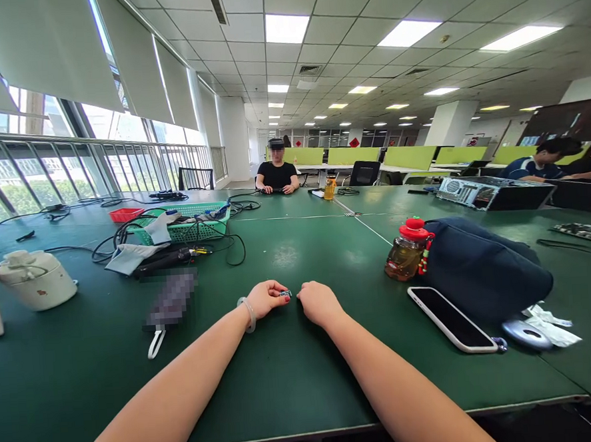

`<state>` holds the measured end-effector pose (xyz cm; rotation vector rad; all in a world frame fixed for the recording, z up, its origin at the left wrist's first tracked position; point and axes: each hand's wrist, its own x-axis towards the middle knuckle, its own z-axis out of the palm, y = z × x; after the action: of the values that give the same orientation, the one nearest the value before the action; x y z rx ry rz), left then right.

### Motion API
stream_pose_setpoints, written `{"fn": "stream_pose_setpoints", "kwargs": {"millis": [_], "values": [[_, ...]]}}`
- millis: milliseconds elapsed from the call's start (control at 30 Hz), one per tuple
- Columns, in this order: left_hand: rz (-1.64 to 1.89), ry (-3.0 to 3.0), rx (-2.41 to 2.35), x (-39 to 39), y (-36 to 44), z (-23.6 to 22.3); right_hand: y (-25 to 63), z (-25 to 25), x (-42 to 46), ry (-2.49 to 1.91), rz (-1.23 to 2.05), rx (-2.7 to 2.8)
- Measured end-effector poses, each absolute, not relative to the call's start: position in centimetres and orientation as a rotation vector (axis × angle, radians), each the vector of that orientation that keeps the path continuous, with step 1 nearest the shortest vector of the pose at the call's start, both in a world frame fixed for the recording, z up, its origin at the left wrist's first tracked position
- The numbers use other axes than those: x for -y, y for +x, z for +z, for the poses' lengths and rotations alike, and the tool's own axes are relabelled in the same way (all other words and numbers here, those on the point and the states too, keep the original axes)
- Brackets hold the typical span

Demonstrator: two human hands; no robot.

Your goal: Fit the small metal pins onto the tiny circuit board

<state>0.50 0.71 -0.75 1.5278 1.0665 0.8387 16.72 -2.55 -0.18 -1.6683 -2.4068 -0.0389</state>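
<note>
The left hand [266, 299] holds in a tight pinch a small, dark, pale-flecked piece [286, 293] above the green tabletop [285, 375]; beside it the right hand [320, 303] curls, whether holding anything I can't tell. Farther off sits a mint-green plastic basket [203, 232].

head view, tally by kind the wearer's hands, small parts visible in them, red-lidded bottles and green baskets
Hands: 2 (left hand, right hand)
Small part in left fingers: 1
Red-lidded bottle: 1
Green basket: 1
Total: 5
</note>
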Motion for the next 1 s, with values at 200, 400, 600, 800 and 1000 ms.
{"fn": "stream_pose_setpoints", "kwargs": {"millis": [200,400,600,800,1000], "values": [[0.825,1.53,-1.063,-1.0,0.4,-0.8,16.1,-0.1,2.6,-1.664,0.031,2.404],[0.812,1.524,-1.028,-1.2,0.4,-0.9,17.3,-0.7,1.6,-1.568,0.169,2.376],[0.815,1.534,-1.051,-1.2,0.4,-0.9,17.7,-1.2,0.9,-1.567,0.268,2.317],[0.8,1.557,-1.072,-1.0,0.3,-0.7,18.1,-1.4,0.9,-1.726,0.26,2.165],[0.819,1.583,-1.061,-1.3,0.1,-1.3,19.0,-1.1,0.9,-1.66,0.339,2.196]]}}
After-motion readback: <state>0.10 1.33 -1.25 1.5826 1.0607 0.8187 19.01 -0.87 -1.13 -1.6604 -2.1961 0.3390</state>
